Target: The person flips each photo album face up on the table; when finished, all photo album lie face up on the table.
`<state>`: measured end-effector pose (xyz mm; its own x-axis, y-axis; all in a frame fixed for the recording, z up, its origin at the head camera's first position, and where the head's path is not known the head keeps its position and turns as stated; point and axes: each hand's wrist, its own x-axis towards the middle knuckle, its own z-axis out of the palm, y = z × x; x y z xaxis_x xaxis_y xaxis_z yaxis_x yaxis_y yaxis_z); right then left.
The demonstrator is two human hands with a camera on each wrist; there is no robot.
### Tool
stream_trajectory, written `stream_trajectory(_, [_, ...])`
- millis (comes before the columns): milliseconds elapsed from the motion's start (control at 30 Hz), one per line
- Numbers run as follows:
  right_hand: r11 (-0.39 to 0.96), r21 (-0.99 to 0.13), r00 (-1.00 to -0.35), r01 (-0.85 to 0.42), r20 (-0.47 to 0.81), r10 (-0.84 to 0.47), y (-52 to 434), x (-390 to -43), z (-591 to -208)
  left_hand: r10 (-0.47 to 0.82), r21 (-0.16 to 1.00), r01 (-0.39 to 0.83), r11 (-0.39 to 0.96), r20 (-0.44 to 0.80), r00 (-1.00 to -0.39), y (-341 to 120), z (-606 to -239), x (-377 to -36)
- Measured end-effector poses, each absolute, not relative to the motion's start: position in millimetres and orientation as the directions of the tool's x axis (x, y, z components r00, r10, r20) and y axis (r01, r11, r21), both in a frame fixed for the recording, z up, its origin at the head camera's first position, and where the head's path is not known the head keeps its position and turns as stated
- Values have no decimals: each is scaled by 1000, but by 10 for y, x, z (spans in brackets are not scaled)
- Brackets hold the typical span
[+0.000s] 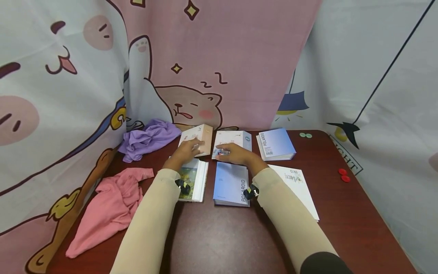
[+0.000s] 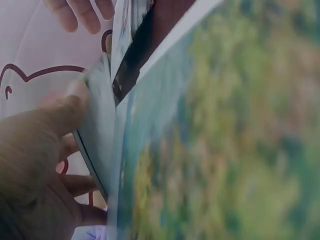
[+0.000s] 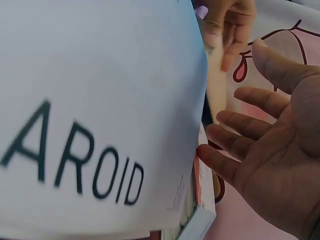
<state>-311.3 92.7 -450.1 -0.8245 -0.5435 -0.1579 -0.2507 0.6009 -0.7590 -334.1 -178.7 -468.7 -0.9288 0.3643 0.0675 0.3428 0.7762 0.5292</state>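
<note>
My left hand (image 1: 186,152) is over the near left part of a beige-and-white book (image 1: 205,139) at the back, its fingers and thumb spread at the cover. In the left wrist view, the left thumb looks blurred beside that book's edge. My right hand (image 1: 236,154) reaches over a thick white book (image 1: 242,137) just to the right. Its fingers (image 3: 245,125) are spread and loosely straight in the right wrist view, with nothing held. Below the left wrist lies a book with a green painted cover (image 1: 189,180). Below the right wrist is a blue POLAROID book (image 1: 230,184).
Another blue POLAROID book (image 1: 277,142) sits at the back right, with a flat white book (image 1: 295,186) in front of it. Purple cloth (image 1: 147,139) and pink cloth (image 1: 114,207) lie at left. Green discs (image 1: 305,135) and red discs (image 1: 344,175) are on the right of the table (image 1: 219,239).
</note>
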Motion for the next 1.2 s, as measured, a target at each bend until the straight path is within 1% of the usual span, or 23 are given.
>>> stream_trajectory(100, [594,-763,-813,-256,-162,-559,874,-3115,-4498,358,571,350,743,104,-928,-1826,-4688,-3329])
stream_trajectory(233, [566,-783,-784,-258,-173,-596,774,-3132,-4501,317,642,322,696,128,-940,-1866,-4682,-3310])
stream_trajectory(333, [513,-823,-763,-245,-163,-625,675,-3128,-4499,287,691,306,655,146,-947,-1870,-4681,-3306])
stream_trajectory(433, [445,-869,-759,-216,-138,-637,581,-3103,-4477,272,748,303,591,170,-947,-1865,-4695,-3303])
stream_trajectory(567, [361,-914,-764,-187,-95,-638,507,-3085,-4439,260,834,309,457,207,-943,-1850,-4720,-3292])
stream_trajectory(667, [319,-929,-773,-186,-62,-632,480,-3091,-4417,262,865,333,374,245,-933,-1827,-4726,-3302])
stream_trajectory(733, [296,-936,-775,-193,-39,-630,462,-3096,-4406,256,873,338,351,257,-932,-1809,-4709,-3300])
stream_trajectory(833, [257,-948,-766,-186,-24,-642,417,-3098,-4396,246,871,330,363,252,-936,-1779,-4661,-3279])
stream_trajectory(933, [237,-956,-748,-176,-26,-663,346,-3089,-4392,200,858,297,418,232,-952,-1752,-4627,-3265])
stream_trajectory(1033, [237,-960,-753,-148,-46,-657,278,-3083,-4409,117,849,249,466,220,-969,-1738,-4625,-3276])
stream_trajectory(1200, [286,-953,-773,-100,-106,-626,221,-3081,-4474,-16,883,154,444,180,-984,-1777,-4650,-3268])
